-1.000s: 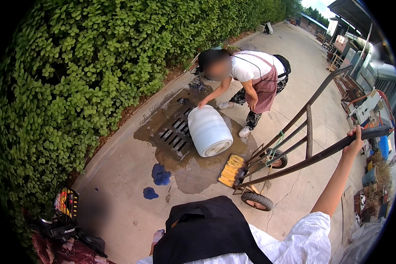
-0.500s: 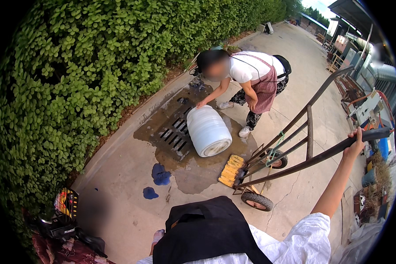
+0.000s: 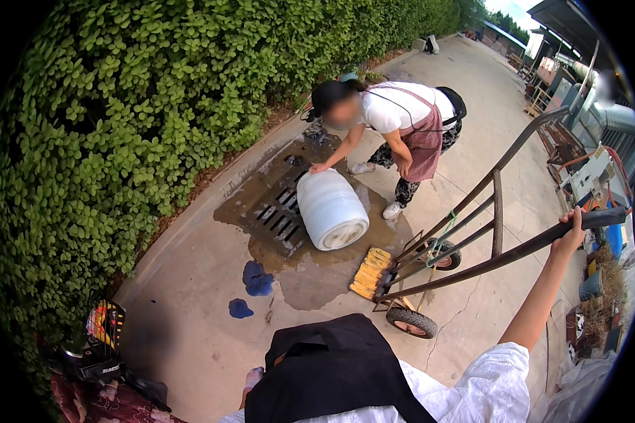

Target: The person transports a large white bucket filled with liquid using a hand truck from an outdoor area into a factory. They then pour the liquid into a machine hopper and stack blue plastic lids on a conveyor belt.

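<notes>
Two dark-blue patches (image 3: 257, 279) and a drain grate (image 3: 281, 215) lie left of the pale plastic barrel (image 3: 331, 209), which is tipped over with a co-worker's hand (image 3: 319, 168) at its far end and its long axis pointing roughly toward the yellow toe plate (image 3: 371, 273) of the hand truck (image 3: 497, 211) on its right. Well right of the barrel, the person's right hand (image 3: 570, 229) is wrapped round a dark handle (image 3: 603, 216), farther from it than the co-worker's, while I cannot tell the left hand's state. Since a second ago, the barrel has shifted slightly left; the right hand's grasp looks unchanged.
</notes>
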A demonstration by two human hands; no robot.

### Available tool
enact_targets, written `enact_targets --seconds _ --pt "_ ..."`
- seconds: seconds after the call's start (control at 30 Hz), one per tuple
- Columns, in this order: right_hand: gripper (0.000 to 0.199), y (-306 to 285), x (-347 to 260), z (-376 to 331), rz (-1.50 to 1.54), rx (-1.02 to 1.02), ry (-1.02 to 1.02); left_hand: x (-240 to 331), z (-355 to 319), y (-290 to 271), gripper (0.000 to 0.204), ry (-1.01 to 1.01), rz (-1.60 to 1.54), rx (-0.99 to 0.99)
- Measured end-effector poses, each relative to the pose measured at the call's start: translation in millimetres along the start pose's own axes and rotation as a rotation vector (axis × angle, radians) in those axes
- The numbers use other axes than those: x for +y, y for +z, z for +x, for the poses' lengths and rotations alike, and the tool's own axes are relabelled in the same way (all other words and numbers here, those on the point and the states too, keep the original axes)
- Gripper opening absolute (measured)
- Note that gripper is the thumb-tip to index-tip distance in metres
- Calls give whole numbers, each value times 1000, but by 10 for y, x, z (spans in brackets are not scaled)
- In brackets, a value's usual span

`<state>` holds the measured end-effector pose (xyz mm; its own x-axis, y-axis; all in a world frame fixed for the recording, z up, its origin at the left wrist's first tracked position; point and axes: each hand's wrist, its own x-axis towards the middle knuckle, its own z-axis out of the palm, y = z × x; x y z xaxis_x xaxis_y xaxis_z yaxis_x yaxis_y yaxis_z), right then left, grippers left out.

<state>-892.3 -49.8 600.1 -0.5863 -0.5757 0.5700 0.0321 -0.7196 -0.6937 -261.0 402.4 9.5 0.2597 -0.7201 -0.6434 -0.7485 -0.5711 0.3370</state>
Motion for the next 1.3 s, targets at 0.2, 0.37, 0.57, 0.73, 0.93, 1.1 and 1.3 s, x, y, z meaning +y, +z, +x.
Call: enact_targets --seconds 0.2,0.37,0.57,0.73,0.93,1.1,1.3 --pt "20 35 -27 -18 6 -7 6 -28 16 22 27 16 16 9" --pt "21 -23 3 17 17 -7 24 -3 13 -24 27 16 -1 2" --pt "20 -23 -1 3 12 1 20 136 -46 -163 25 -1 -25 0" --pt "20 -7 4 5 8 -1 14 45 -21 -135 22 28 -38 3" --pt "21 -17 17 18 -4 4 0 -11 48 -87 19 40 -42 12" --pt "21 -36 23 24 -8 8 13 46 2 -128 20 47 -65 17" --pt "20 -39 25 27 10 3 17 4 11 -84 21 29 -69 13"
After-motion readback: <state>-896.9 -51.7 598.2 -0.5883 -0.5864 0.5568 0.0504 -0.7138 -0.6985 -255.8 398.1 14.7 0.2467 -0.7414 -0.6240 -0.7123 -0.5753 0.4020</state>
